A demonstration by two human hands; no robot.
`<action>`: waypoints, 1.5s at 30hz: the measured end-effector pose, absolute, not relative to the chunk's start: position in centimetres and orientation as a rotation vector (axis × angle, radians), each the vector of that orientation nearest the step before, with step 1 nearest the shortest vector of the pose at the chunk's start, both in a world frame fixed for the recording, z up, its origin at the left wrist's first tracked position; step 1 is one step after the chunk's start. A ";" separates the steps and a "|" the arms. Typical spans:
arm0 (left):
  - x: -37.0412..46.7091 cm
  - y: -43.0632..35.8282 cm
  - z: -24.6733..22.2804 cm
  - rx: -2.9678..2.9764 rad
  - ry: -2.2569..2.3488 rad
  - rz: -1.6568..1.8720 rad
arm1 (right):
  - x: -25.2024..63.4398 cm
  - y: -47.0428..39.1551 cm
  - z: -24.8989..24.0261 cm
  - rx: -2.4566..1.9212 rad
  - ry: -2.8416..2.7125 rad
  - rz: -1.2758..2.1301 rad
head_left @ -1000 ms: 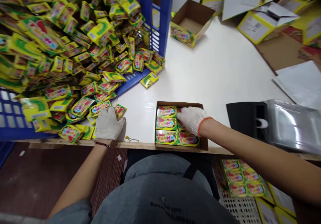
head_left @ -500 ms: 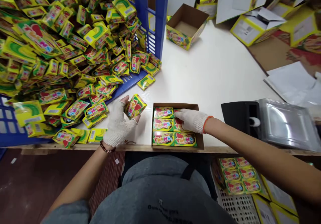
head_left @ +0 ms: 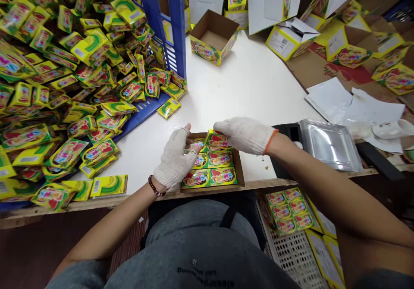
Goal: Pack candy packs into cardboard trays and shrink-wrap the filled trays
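A shallow open carton (head_left: 239,168) lies at the table's front edge, with rows of small yellow-green TWINS boxes (head_left: 223,176) face up inside. My right hand (head_left: 247,134), in a white fingerless glove, pinches one small TWINS box (head_left: 217,139) at the carton's far right corner; that box sits tilted above the others. My left hand (head_left: 177,156), gloved likewise, is at the carton's left side, thumb and fingers apart. Its fingertips reach over the far left box (head_left: 196,144) and partly cover it; whether they touch it is unclear.
A blue crate (head_left: 176,26) lies on its side at left, small boxes spilling from it. An open carton (head_left: 211,34) stands farther back. At right are empty cartons (head_left: 286,41), a clear plastic tray (head_left: 328,144) and white sheets (head_left: 333,99). Below the table, a white crate (head_left: 291,254) holds filled packs.
My left hand has moved right to the carton and no longer holds its box out beside it. My right hand has risen slightly and now grips a tilted box. The view has shifted right.
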State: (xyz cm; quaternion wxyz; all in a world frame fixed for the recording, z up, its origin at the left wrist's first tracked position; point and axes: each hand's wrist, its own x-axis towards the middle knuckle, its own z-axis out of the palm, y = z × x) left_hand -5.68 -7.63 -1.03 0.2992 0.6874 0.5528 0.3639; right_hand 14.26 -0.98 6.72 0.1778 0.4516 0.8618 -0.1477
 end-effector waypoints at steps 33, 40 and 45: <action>-11.4 5.6 -3.7 2.168 2.143 0.148 | 11.8 -4.4 -2.0 1.442 2.232 -0.241; -14.1 3.9 -6.3 2.193 2.075 0.121 | 13.1 -3.2 0.7 1.303 2.597 -0.388; -15.5 2.0 -5.4 2.066 2.076 0.250 | 11.7 -2.3 1.0 1.203 3.012 -0.299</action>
